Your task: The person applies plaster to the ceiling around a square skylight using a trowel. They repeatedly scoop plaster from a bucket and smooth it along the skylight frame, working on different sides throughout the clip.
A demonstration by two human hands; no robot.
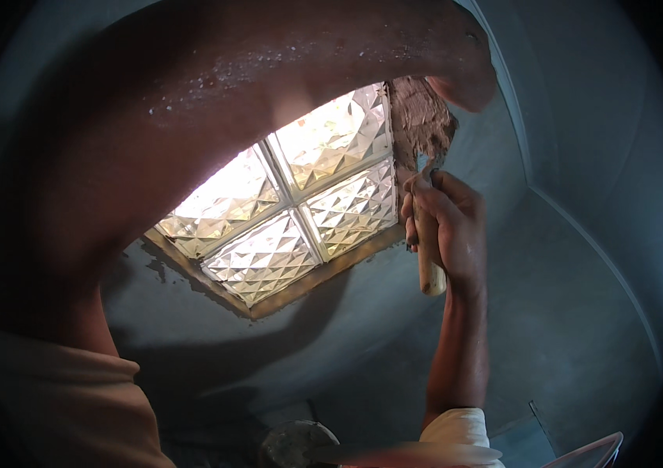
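Clasping a partly hidden wooden-handled tool [430, 267] in the right hand [456, 218]; leaving the grip of the left hand [464, 61] unclear.

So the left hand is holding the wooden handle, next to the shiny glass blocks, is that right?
Not quite: the head view shows the right hand holding the wooden handle. It is next to the shiny glass blocks, just as you said. The left hand is higher up, by the brown paste.
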